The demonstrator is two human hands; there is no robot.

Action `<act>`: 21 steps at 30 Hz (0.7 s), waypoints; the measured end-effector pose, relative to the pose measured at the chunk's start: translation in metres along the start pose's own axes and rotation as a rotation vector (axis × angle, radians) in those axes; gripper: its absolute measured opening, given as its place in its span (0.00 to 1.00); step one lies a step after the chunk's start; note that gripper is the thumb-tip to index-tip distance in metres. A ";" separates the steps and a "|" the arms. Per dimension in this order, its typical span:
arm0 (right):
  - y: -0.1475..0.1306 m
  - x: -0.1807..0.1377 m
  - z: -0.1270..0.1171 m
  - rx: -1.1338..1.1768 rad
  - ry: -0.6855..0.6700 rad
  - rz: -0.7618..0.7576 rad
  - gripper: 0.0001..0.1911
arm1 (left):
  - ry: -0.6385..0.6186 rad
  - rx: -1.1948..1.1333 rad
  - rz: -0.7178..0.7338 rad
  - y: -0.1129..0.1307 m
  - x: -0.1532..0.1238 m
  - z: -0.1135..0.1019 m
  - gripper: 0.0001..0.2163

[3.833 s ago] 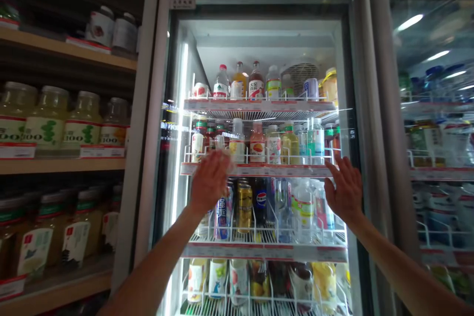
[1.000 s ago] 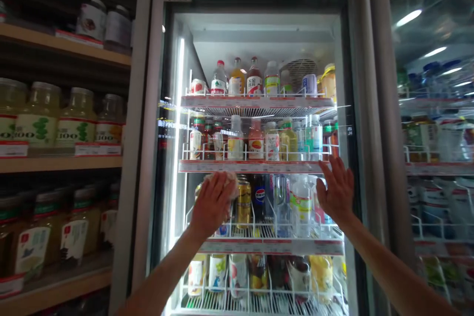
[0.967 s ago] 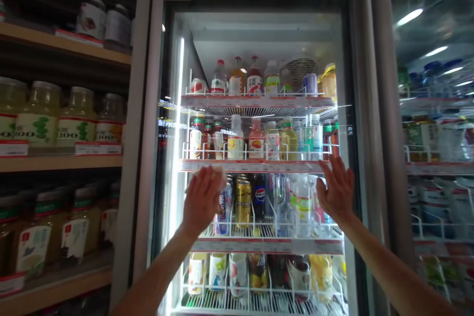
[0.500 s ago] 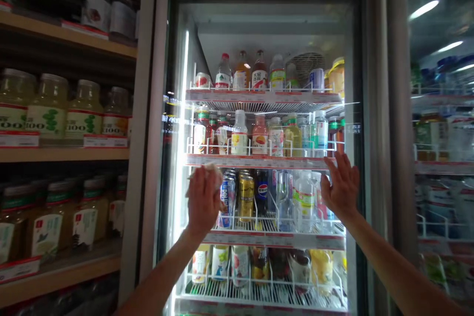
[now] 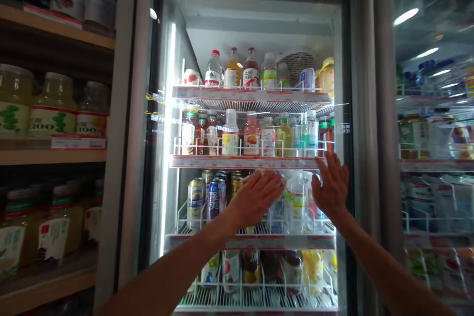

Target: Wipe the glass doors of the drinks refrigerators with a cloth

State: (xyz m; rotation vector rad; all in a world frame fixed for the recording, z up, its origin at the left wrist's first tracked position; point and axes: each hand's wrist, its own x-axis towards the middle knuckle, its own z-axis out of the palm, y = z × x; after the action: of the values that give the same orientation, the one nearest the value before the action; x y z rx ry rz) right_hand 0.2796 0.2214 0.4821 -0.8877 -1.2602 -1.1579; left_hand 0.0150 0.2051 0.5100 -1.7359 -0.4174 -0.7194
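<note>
A glass fridge door [image 5: 252, 19] stands in front of me, lit from inside. My left hand [image 5: 255, 195] presses a pale cloth [image 5: 267, 174] flat against the glass, level with the third shelf of cans. Only a little of the cloth shows past the fingers. To its right, my right hand [image 5: 331, 182] is open, fingers spread, seemingly resting on the glass near the right frame, and it holds nothing. Behind the glass are a blue can [image 5: 216, 200] and a clear bottle [image 5: 296, 197] with a yellow-green label.
Wooden shelves [image 5: 55, 157] with jars [image 5: 54, 101] and bottles [image 5: 61, 227] line the left side. A second glass-fronted fridge [image 5: 433, 138] stands at the right, past a metal post [image 5: 381, 108]. More bottles [image 5: 251, 133] fill the fridge's wire-fronted shelves.
My left hand has swept right across the glass with the cloth, from the left side to the middle, its fingers now pointing rightward. The right hand stays at its place. My view shifted slightly right.
</note>
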 end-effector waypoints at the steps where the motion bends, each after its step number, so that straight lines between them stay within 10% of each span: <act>1: 0.000 0.000 0.000 0.000 0.000 -0.002 0.26 | -0.015 -0.011 0.006 -0.002 0.007 0.001 0.25; 6: 0.001 0.000 0.001 -0.007 -0.004 -0.010 0.27 | 0.247 0.041 -0.646 -0.041 0.050 0.001 0.24; 11: 0.001 0.000 0.001 -0.006 0.010 -0.018 0.27 | 0.087 -0.007 -0.065 -0.031 0.074 0.009 0.24; 17: 0.000 0.000 0.003 0.018 0.013 -0.006 0.27 | 0.289 0.101 -0.576 -0.080 0.075 0.004 0.23; 21: 0.001 0.000 0.003 0.021 0.018 -0.014 0.28 | 0.133 0.065 -0.250 -0.085 0.074 0.004 0.23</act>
State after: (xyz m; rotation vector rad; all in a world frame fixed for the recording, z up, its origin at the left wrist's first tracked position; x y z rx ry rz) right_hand 0.2798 0.2243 0.4824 -0.8519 -1.2635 -1.1598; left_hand 0.0189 0.2262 0.6210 -1.5801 -0.5655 -0.9843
